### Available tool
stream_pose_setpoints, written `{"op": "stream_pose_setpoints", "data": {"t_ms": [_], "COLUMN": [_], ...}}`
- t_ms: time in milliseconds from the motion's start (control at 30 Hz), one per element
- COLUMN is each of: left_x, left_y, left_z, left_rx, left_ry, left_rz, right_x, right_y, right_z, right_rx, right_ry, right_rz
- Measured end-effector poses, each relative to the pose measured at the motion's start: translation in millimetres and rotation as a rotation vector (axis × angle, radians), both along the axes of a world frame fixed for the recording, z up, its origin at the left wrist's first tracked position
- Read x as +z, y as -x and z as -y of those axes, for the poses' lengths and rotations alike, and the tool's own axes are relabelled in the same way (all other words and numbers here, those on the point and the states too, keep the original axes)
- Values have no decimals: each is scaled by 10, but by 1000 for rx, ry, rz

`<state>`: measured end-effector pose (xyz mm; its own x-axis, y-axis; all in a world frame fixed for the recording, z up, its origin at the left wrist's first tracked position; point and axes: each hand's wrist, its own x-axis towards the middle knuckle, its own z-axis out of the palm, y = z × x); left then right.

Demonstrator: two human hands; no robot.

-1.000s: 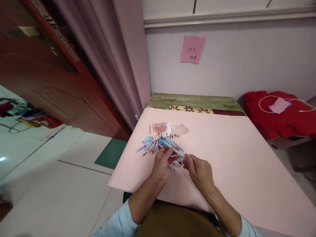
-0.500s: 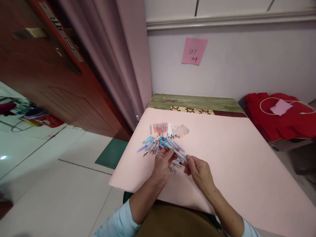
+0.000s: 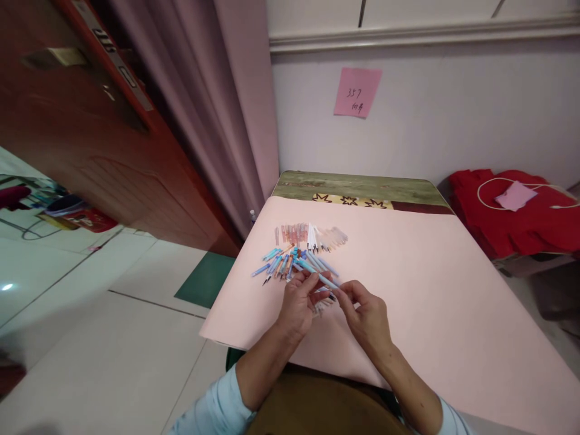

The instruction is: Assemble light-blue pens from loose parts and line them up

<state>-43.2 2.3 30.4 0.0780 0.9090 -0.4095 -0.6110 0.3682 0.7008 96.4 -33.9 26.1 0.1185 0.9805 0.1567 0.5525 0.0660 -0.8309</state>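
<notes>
Both hands meet over the near left part of a pink sheet (image 3: 408, 284) that covers the table. My left hand (image 3: 299, 302) pinches the middle of a light blue pen (image 3: 315, 270), which points up and to the left. My right hand (image 3: 365, 314) is closed on the pen's near end. Just beyond the hands lies a heap of blue and orange pens (image 3: 283, 263). Behind it sits a row of clear, orange and white pen parts (image 3: 310, 235). A few more small parts lie under my hands, mostly hidden.
The table's green patterned far edge (image 3: 357, 187) touches a white wall with a pink note (image 3: 357, 92). A red bag (image 3: 516, 211) lies at the right. A curtain (image 3: 217, 109) and a dark red door (image 3: 77, 121) stand at the left, above a tiled floor.
My right hand has slid a little to the left along the pen, closer to my left hand. The pen and the heap stay where they were.
</notes>
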Motion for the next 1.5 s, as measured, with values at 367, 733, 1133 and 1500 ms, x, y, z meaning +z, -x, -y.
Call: {"op": "stream_pose_setpoints", "data": {"t_ms": [367, 733, 1133, 1500], "left_x": [6, -84, -83, -196], "left_y": [10, 52, 88, 69], "left_z": [16, 42, 110, 193], "left_rx": [39, 3, -23, -45], "left_ry": [-52, -70, -124, -74], "left_rz": [-5, -25, -144, -105], "right_x": [-176, -66, -192, -194], "right_y": [43, 96, 87, 120], "right_z": [-3, 43, 48, 175], "right_rx": [126, 145, 162, -13], "right_ry": [215, 369, 240, -148], "right_rz": [-426, -632, -448, 96]}}
